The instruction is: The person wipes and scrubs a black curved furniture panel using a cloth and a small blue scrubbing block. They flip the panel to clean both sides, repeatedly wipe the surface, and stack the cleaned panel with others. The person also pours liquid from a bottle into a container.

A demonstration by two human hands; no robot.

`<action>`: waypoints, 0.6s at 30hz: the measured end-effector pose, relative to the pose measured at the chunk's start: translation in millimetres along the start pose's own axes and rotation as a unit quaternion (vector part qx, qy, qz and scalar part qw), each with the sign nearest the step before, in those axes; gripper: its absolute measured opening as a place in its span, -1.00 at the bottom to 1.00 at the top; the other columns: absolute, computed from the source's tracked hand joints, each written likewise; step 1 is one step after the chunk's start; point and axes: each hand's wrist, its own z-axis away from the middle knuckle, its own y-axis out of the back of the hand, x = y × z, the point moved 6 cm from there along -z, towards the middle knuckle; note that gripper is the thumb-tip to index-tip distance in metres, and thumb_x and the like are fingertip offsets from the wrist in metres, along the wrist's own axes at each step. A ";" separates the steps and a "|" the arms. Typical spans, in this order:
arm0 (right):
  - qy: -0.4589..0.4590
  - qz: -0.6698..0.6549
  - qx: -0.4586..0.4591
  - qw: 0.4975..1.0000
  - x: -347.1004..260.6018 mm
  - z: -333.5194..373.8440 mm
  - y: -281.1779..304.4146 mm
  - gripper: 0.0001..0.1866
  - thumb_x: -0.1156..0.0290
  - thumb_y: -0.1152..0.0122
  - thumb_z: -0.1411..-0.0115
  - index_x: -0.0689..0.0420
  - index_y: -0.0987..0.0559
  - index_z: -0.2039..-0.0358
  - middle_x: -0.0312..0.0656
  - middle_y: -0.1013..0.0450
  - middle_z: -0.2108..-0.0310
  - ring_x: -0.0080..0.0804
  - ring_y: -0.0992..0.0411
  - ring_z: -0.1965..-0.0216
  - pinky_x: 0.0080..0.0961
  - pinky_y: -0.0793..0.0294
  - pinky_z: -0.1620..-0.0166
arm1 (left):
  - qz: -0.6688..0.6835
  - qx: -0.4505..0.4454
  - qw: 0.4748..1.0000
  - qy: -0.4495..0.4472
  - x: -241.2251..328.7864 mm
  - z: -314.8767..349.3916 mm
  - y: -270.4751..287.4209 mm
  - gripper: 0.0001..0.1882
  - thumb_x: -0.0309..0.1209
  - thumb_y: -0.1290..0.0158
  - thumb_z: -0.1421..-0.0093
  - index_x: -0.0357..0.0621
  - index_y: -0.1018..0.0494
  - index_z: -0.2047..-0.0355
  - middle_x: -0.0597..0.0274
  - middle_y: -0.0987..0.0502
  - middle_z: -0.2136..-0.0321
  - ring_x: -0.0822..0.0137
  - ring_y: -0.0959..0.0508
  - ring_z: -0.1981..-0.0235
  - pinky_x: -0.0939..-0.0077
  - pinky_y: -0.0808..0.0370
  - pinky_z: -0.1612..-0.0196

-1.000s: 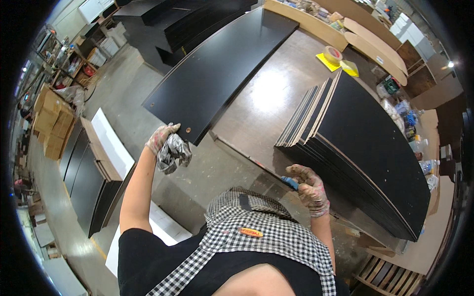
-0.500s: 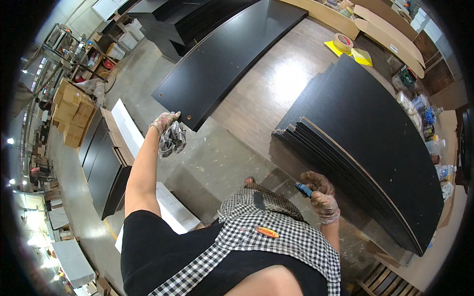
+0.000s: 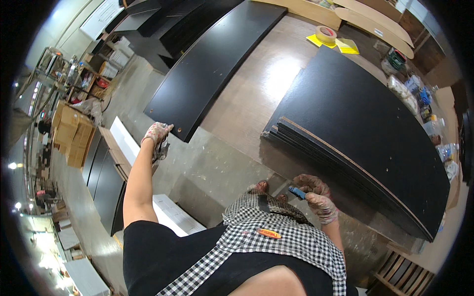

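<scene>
- Fingers of my left hand (image 3: 157, 134) are bunched around a crumpled grey rag (image 3: 161, 148), gripping it just off the near corner of the long black panel (image 3: 217, 64)
- I see that panel lying flat on the brown worktable (image 3: 256, 93), its near short edge close to the table's front edge, its long edges running away from me
- My right hand (image 3: 318, 197) is curled narrow around a small blue tool (image 3: 297, 192), tip pointing left, low by my checked apron (image 3: 276, 237)
- Just beyond that hand sits the stack of black boards (image 3: 365, 128); the layered front edges step down toward me, showing pale core lines
- Between the long panel and the stack I read a broad bare strip of tabletop, glossy with glare, open for reaching
- At the far end lie a roll of tape (image 3: 326, 34) and yellow sheets (image 3: 345, 45), well apart from both hands
- To my left the concrete floor (image 3: 133, 93) runs clear between the table and dark cabinets (image 3: 106, 177), with a white board (image 3: 123, 140) beside them
</scene>
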 end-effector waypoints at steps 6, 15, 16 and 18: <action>0.097 0.061 -0.057 0.992 -43.1 -1.3 -62.5 -0.27 0.36 -0.53 0.00 0.21 -0.44 -0.18 0.01 -0.46 -0.09 -0.24 -0.46 -0.07 -0.31 -0.48 -0.10 | 0.329 0.091 0.931 -0.127 54.1 33.1 107.1 -0.62 -0.09 -0.09 -0.30 -0.21 -0.57 0.28 0.18 -0.60 0.41 0.32 -0.58 0.34 0.47 -0.52 0.25; 0.417 0.695 0.247 0.531 -149.4 33.3 -126.7 -0.47 0.63 -0.40 0.09 0.11 -0.55 0.04 -0.08 -0.50 0.02 -0.11 -0.49 0.11 -0.24 -0.53 0.08 | 0.520 -0.076 0.756 -0.390 232.9 109.9 104.7 -0.68 -0.15 -0.12 -0.20 -0.19 -0.54 0.42 0.25 -0.53 0.48 0.40 -0.52 0.45 0.51 -0.46 0.34; 0.414 0.715 0.241 0.509 -147.5 20.7 -131.3 -0.49 0.63 -0.39 0.08 0.12 -0.56 0.04 -0.08 -0.51 0.04 -0.12 -0.49 0.11 -0.25 -0.53 0.08 | 0.481 -0.083 0.764 -0.422 245.6 118.7 92.1 -0.68 -0.17 -0.14 -0.15 -0.23 -0.53 0.42 0.23 -0.53 0.49 0.41 -0.52 0.45 0.49 -0.47 0.35; 0.456 0.712 0.236 0.479 -140.7 -10.1 -143.0 -0.54 0.60 -0.40 0.06 0.12 -0.56 0.08 -0.07 -0.51 0.07 -0.12 -0.49 0.14 -0.24 -0.53 0.11 | 0.509 -0.162 0.761 -0.367 260.3 125.3 62.4 -0.69 -0.20 -0.13 -0.20 -0.25 -0.50 0.42 0.23 -0.55 0.52 0.42 -0.55 0.45 0.49 -0.49 0.35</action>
